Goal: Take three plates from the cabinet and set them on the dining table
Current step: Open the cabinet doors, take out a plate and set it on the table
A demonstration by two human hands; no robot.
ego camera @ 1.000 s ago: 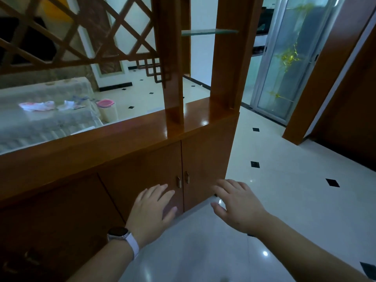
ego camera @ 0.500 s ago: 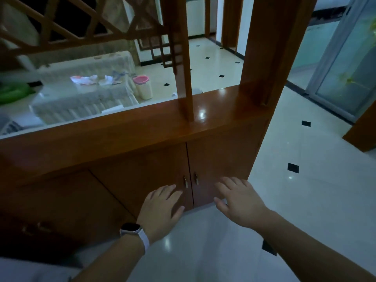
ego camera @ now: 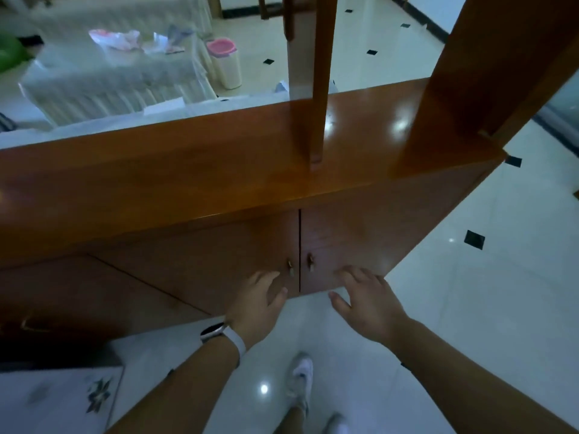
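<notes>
Wood cabinet (ego camera: 219,195) now fills most of the view: over the last second we have closed in and tipped down, so its glossy top sits under us instead of ahead, and our shoe (ego camera: 302,377) shows on the white tile floor (ego camera: 470,308). Both hands have stayed low and moved with us toward the double doors. Left hand (ego camera: 260,303), the one with the watch (ego camera: 216,332), has fingers spread and loose, tips just beside the left door handle (ego camera: 290,267), holding nothing. Right hand (ego camera: 365,300) is likewise slack and empty, fingers fanned over the lower part of the right door (ego camera: 360,239), a bit off from the right handle (ego camera: 310,261); whether it touches the wood we cannot tell. Both doors are shut, so no plates are visible; we assume they are inside, behind these doors. A cloth-covered table (ego camera: 103,73) stands beyond the cabinet, well apart; we guess that is the drop-off. Task-wise we are at step one: approach done, doors not yet opened, zero of three plates out. Next move likely a pinch on each handle and a pull outward.
</notes>
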